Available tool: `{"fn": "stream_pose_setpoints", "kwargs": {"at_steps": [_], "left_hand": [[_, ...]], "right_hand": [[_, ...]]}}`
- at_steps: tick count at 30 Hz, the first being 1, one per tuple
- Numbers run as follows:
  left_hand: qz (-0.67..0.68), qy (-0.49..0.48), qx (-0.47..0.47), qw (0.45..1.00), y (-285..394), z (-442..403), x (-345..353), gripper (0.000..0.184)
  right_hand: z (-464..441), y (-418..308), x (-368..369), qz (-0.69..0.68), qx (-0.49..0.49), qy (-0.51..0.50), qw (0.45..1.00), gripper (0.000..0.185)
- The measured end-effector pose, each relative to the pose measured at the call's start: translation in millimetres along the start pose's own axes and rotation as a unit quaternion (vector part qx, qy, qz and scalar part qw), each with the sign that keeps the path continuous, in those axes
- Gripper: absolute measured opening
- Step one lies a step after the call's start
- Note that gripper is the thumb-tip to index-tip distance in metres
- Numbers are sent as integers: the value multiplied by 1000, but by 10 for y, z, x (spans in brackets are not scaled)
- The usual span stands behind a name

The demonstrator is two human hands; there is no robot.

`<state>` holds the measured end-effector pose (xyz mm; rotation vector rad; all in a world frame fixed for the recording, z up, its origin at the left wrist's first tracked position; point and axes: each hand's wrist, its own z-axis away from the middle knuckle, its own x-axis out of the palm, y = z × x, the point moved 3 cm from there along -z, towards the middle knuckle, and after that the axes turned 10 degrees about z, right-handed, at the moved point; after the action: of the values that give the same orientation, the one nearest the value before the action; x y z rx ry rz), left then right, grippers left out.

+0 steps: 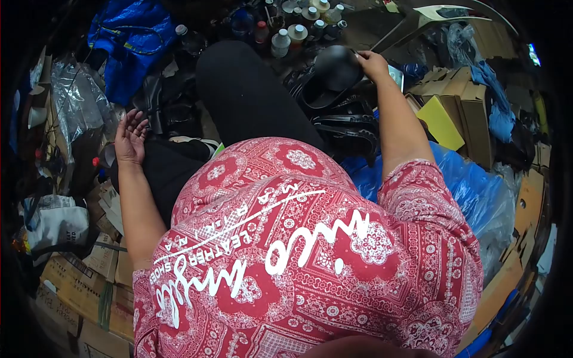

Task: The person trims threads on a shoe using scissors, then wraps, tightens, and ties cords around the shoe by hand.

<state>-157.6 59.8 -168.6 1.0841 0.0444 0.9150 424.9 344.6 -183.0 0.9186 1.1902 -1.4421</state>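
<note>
My right hand [373,67] has its fingers closed on the edge of a black shoe [339,70], whose rounded part looks blurred. Below that shoe, several more glossy black shoes [346,128] are piled beside my knee. My left hand [131,138] is raised at the left with its palm turned up. Its fingers are apart and slightly curled, and nothing lies in them. Dark, shiny pieces [154,104] that look like black leather are just to the right of it.
Several capped bottles [289,39] stand ahead. A blue bag [131,48] and clear plastic [77,98] lie at the left. Cardboard boxes [462,98], a yellow box [440,122] and blue plastic sheeting [459,179] crowd the right. Flattened cardboard [74,289] lies lower left.
</note>
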Motion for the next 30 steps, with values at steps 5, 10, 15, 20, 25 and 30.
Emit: {"fn": "stream_pose_setpoints", "kwargs": {"at_steps": [5,10,15,20,25,30], "left_hand": [[-13,1,-12,1000,-5,-45,-3,42],[-22,-8,-10,1000,-7,-90,18,42],[-23,-14,-6,1000,2,-60,44,43],[-24,-5,-5,1000,8,-42,19,43],[-22,-8,-6,1000,5,-62,8,43],[-29,-4,-7,1000,6,-65,36,43]], "right_hand": [[142,315,96,-81,29,-18,996,46],[179,330,105,-126,42,-22,991,47],[224,187,-19,-112,73,-59,989,47],[215,238,11,-152,63,-41,985,47],[219,245,7,-153,62,-39,986,48],[192,276,32,-160,70,-47,983,49]]}}
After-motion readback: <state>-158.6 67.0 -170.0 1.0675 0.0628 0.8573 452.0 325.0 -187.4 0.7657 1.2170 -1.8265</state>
